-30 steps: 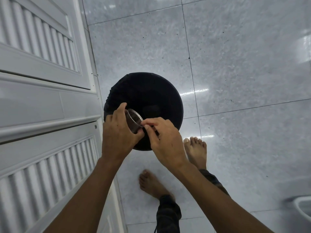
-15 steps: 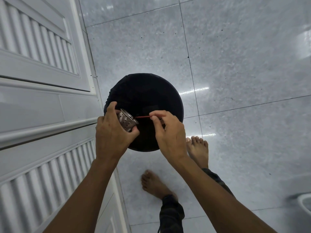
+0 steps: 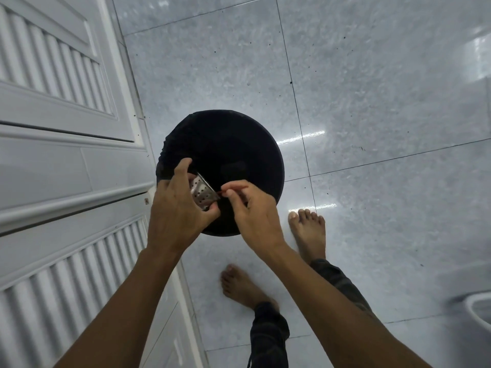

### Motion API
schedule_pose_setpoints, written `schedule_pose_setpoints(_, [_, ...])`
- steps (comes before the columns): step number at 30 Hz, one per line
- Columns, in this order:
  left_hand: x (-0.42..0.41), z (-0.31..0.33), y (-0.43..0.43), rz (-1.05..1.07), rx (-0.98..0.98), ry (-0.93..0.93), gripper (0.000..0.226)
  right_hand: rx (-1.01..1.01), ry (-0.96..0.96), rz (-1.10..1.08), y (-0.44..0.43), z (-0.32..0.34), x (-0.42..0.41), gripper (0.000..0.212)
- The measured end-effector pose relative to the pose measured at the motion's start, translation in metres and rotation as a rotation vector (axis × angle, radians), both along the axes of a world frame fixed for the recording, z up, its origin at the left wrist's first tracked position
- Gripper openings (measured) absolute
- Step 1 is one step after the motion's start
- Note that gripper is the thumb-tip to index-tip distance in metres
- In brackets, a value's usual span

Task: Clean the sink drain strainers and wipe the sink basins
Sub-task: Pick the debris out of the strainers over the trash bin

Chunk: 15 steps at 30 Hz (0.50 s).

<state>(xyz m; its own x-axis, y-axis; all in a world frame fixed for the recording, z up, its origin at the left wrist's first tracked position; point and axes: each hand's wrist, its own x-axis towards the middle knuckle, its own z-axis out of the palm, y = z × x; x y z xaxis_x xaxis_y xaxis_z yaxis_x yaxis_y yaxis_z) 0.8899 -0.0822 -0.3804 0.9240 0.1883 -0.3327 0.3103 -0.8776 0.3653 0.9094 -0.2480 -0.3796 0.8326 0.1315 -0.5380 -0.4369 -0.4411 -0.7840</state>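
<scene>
My left hand (image 3: 176, 208) grips a small perforated metal drain strainer (image 3: 201, 192) over a round black bin (image 3: 239, 144) lined with a dark bag. The strainer is tilted, its holed side wall facing up. My right hand (image 3: 251, 211) pinches a thin red stick (image 3: 230, 189) whose tip touches the strainer's rim. Both hands hover above the bin's near left part.
White louvred cabinet doors (image 3: 66, 144) run along the left side. The floor is glossy grey tile (image 3: 372, 102). My bare feet (image 3: 308, 229) stand just behind the bin. A white curved object (image 3: 478, 312) shows at the right edge.
My left hand turned the strainer so its holed wall faces up instead of its open mouth. My right hand drew back and now pokes at the rim with the red stick.
</scene>
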Motion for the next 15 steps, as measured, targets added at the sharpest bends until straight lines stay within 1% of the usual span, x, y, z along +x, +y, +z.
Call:
schedule_pose_setpoints(2, [0.0,0.0,-0.002,0.023,-0.007,0.004,0.104,-0.082,-0.014,-0.086,-0.002,-0.003,0.006,0.02])
schedule_pose_setpoints(4, [0.001,-0.001,0.001,0.079,-0.008,0.001,0.104,-0.083,-0.017,-0.153,-0.008,-0.005,0.012,0.02])
schedule_pose_setpoints(5, [0.002,-0.001,0.002,0.102,-0.015,-0.002,0.104,-0.047,-0.01,-0.152,-0.009,-0.005,0.012,0.019])
schedule_pose_setpoints(7, [0.003,0.0,0.003,0.126,-0.04,-0.017,0.104,0.028,0.003,-0.082,-0.007,-0.002,0.008,0.018])
schedule_pose_setpoints(9, [0.001,0.0,0.0,0.105,-0.053,-0.038,0.104,0.028,0.002,-0.01,-0.001,-0.001,0.001,0.018])
schedule_pose_setpoints(10, [-0.001,0.001,-0.002,0.092,-0.053,-0.042,0.105,-0.004,-0.01,-0.013,0.0,-0.001,0.0,0.019])
schedule_pose_setpoints(13, [-0.006,0.002,0.002,0.125,-0.049,-0.028,0.106,-0.105,-0.055,-0.148,-0.007,-0.003,0.006,0.022])
schedule_pose_setpoints(15, [-0.008,0.002,0.008,0.17,-0.04,-0.015,0.107,-0.074,-0.036,-0.187,-0.011,-0.003,0.007,0.02])
